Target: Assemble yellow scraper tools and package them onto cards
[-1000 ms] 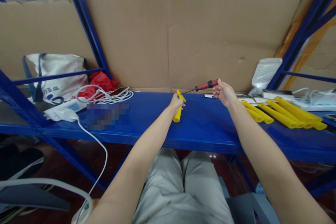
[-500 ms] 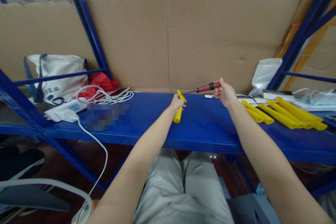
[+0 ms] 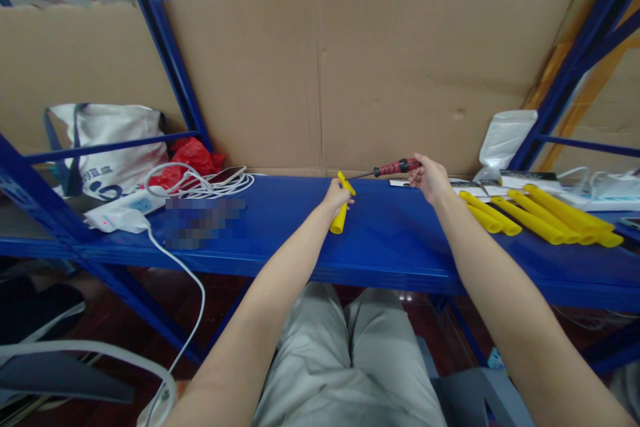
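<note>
My left hand [image 3: 339, 196] is closed around a yellow tool [image 3: 339, 221] with a thick handle and a short crosspiece at its top, held over the blue shelf [image 3: 390, 233]. My right hand [image 3: 429, 177] grips the back end of a red and black screwdriver [image 3: 397, 167]. The screwdriver lies nearly level, its thin shaft pointing left and reaching the top of the yellow tool. Where the tip meets the tool is too small to make out.
Several yellow tubes [image 3: 537, 217] lie at the right, before small boxes [image 3: 530, 180] and a white pouch [image 3: 506, 140]. At the left are a power strip [image 3: 135, 203], coiled white cables [image 3: 225, 185], a red bag [image 3: 197, 157] and a white bag [image 3: 117, 140]. Cardboard [image 3: 390, 73] stands behind.
The screwdriver's handle shows a different side, with more black marks, so it has turned. My right fingers have shifted slightly at its end. My left hand and the yellow tool have stayed put.
</note>
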Demonstrator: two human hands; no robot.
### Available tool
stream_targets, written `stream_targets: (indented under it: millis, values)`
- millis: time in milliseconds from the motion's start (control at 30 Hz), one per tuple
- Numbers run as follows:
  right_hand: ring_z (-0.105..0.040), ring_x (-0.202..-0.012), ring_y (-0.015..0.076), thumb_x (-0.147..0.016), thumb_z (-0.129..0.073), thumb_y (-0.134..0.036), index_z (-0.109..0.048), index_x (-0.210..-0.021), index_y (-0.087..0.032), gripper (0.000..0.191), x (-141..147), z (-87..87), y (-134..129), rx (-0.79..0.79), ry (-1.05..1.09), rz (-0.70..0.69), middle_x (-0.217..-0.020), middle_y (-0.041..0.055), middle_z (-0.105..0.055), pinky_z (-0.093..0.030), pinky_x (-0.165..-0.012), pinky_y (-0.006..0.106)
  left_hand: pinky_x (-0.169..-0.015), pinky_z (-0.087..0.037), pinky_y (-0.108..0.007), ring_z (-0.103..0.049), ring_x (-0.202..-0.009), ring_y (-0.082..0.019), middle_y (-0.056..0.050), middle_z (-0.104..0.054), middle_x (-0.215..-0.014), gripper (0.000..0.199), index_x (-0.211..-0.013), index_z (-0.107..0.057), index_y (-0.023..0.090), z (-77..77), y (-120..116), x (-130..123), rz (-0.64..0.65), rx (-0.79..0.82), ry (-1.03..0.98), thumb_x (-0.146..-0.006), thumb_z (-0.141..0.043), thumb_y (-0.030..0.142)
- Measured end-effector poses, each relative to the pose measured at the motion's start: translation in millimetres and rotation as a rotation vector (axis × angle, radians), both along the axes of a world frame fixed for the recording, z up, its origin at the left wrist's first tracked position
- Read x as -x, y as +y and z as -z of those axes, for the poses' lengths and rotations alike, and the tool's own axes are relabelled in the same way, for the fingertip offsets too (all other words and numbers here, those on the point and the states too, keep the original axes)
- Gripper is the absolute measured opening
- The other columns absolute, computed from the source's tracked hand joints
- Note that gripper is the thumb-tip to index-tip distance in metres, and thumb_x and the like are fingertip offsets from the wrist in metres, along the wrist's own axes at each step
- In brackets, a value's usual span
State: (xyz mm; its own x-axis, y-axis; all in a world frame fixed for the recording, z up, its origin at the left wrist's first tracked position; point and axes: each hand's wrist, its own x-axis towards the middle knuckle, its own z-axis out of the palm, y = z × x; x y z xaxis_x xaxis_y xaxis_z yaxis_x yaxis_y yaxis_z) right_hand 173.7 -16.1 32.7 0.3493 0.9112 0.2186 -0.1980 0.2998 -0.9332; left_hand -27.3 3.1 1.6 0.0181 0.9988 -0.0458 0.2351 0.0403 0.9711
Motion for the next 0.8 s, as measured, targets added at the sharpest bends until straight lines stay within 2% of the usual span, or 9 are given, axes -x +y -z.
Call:
stream_targets:
  millis: [133,233,367,433,567,667,800]
  values:
    - [-0.041,-0.03,0.0081,-0.081,-0.059,-0.039,-0.051,-0.071,-0.02,0.023,2.0,-0.8,-1.9,0.003,0.007,-0.02,-0.035,-0.0077,-0.039,-0.032,-0.03,0.017,-0.044,-0.037,-0.016,-0.059,-0.057,-0.007,-0.009,-0.064,-0.107,0.053,-0.126,-0.034,0.02,-0.9,-1.1,-0.1,-0.012,0.012,0.004,-0.079,-0.044,-0.002]
    - [-0.048,-0.034,0.0081,-0.082,-0.059,-0.044,-0.056,-0.078,-0.019,0.025,2.3,-3.7,-6.0,-0.014,0.004,-0.086,-0.041,-0.0053,-0.049,-0.036,-0.033,0.017,-0.045,-0.037,-0.016,-0.06,-0.057,-0.008,-0.008,-0.065,-0.104,0.053,-0.125,-0.035,0.021,-0.8,-0.9,-0.1,-0.023,0.017,0.004,-0.079,-0.046,-0.001]
    - [-0.056,-0.042,0.0085,-0.081,-0.062,-0.043,-0.052,-0.076,-0.019,0.026,3.1,-5.4,-7.5,-0.057,0.012,-0.137,-0.053,-0.0031,-0.059,-0.04,-0.037,0.016,-0.044,-0.037,-0.017,-0.059,-0.055,-0.007,-0.009,-0.064,-0.104,0.05,-0.124,-0.036,0.02,-0.4,-0.3,-0.2,-0.02,0.006,0.004,-0.079,-0.045,-0.001]
    - [-0.052,-0.037,0.0081,-0.081,-0.062,-0.043,-0.048,-0.072,-0.02,0.028,3.9,-3.1,-5.0,-0.07,-0.017,-0.112,-0.05,-0.004,-0.057,-0.039,-0.035,0.017,-0.044,-0.037,-0.017,-0.059,-0.055,-0.008,-0.009,-0.065,-0.104,0.049,-0.124,-0.036,0.02,-0.4,-0.4,-0.1,-0.019,0.006,0.003,-0.08,-0.044,0.0]
    - [-0.038,-0.027,0.0062,-0.075,-0.068,-0.044,-0.043,-0.068,-0.021,0.034,6.1,4.0,1.3,-0.108,-0.078,0.005,-0.037,-0.0094,-0.043,-0.03,-0.028,0.016,-0.043,-0.036,-0.016,-0.058,-0.054,-0.007,-0.009,-0.064,-0.105,0.05,-0.124,-0.035,0.02,-0.9,-1.0,0.4,-0.021,0.009,-0.001,-0.079,-0.044,-0.001]
    - [-0.039,-0.028,0.0064,-0.07,-0.072,-0.046,-0.041,-0.066,-0.022,0.039,7.3,5.9,1.8,-0.094,-0.094,0.044,-0.037,-0.0093,-0.044,-0.031,-0.028,0.016,-0.043,-0.037,-0.015,-0.058,-0.054,-0.007,-0.01,-0.064,-0.107,0.049,-0.123,-0.035,0.02,-1.4,-1.7,0.5,-0.02,0.012,0.001,-0.08,-0.045,0.0]
    - [-0.04,-0.028,0.0069,-0.073,-0.069,-0.047,-0.04,-0.063,-0.022,0.04,7.4,5.0,-1.2,-0.008,-0.131,0.122,-0.035,-0.0067,-0.045,-0.031,-0.028,0.016,-0.043,-0.037,-0.016,-0.058,-0.056,-0.007,-0.009,-0.064,-0.105,0.052,-0.125,-0.034,0.02,-2.2,-3.5,0.4,-0.022,0.013,0.007,-0.079,-0.044,-0.001]
